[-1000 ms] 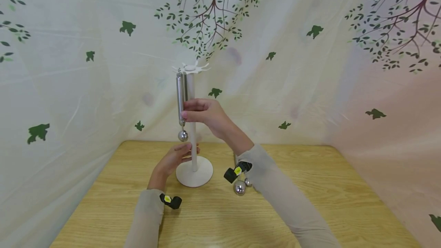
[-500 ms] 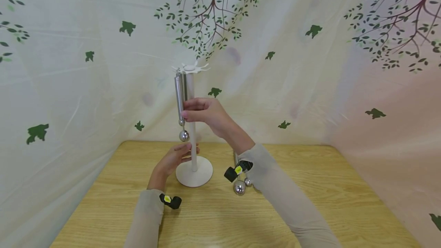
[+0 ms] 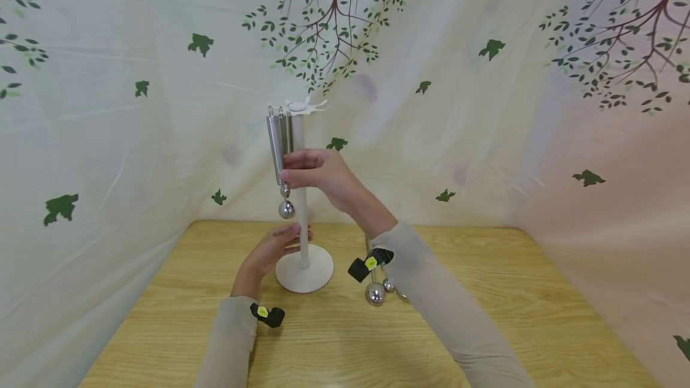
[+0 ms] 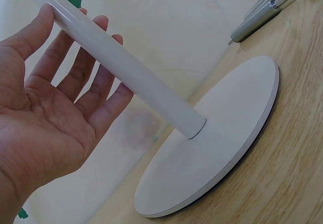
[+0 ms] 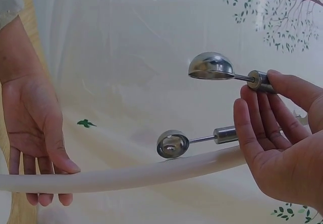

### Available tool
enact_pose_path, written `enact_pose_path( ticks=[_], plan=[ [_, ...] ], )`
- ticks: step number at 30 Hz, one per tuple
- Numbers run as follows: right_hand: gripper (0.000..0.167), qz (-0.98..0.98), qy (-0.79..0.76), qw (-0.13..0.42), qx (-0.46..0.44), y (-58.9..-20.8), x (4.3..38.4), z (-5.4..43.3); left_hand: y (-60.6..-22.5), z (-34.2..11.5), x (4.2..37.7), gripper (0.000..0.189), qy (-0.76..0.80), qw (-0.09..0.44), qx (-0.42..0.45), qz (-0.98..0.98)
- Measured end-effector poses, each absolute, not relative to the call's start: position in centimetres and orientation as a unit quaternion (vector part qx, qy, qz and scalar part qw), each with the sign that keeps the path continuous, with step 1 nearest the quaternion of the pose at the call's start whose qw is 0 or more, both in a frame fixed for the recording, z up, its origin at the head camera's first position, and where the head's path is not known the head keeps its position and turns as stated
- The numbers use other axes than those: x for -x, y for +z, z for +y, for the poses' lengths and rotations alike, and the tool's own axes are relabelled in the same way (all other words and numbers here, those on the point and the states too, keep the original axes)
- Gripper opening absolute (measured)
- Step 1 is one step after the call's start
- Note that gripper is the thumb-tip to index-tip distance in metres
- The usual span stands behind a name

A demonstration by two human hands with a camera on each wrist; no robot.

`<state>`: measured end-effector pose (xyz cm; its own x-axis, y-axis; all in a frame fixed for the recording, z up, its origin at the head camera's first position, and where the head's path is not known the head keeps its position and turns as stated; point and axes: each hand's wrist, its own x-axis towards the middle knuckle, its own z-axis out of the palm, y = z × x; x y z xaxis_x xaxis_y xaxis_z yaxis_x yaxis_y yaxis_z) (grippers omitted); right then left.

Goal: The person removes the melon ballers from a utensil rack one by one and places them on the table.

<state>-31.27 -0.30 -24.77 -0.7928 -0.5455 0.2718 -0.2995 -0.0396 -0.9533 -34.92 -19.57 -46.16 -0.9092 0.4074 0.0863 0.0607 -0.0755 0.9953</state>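
In the head view a white stand [image 3: 302, 211] rises from a round base [image 3: 304, 280] to a hooked top [image 3: 309, 108]. My left hand [image 3: 272, 247] holds its post low down, thumb on one side and fingers behind, as the left wrist view of the post [image 4: 106, 47] confirms. With thumb and fingertips, my right hand [image 3: 326, 175] pinches the handle of a metal measuring spoon [image 5: 212, 66]. Its handle's upper end is just left of the hooks, slightly tilted. A second measuring spoon [image 5: 174, 144] hangs close along the post; whether the held one touches a hook is unclear.
More metal measuring spoons [image 3: 375, 294] lie on the wooden table [image 3: 334, 346] right of the base, partly hidden by my right forearm. Pale cloth [image 3: 404, 154] printed with leaves and branches surrounds the table at the back and sides.
The upper end of the held measuring spoon has shifted left, away from the post, and tilts more. My right hand has risen slightly. My left hand stays put on the post.
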Motion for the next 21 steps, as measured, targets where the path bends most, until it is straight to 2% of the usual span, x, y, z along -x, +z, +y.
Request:
enact_pose_path(
  ticks=[6,14,21],
  plan=[
    [0.033,0.7,-0.629,0.092,0.325,-24.8,31.2,-0.3,-46.3,-19.6,34.9,0.043,0.712,0.123,-0.175,0.669],
    [0.031,0.708,-0.612,0.109,0.337,-26.0,31.5,0.3,-46.3,-19.7,34.8,0.051,0.711,0.121,-0.173,0.671],
    [0.03,0.713,-0.605,0.123,0.333,-27.4,31.8,1.8,-46.3,-19.7,34.8,0.029,0.715,0.119,-0.181,0.665]
  ],
)
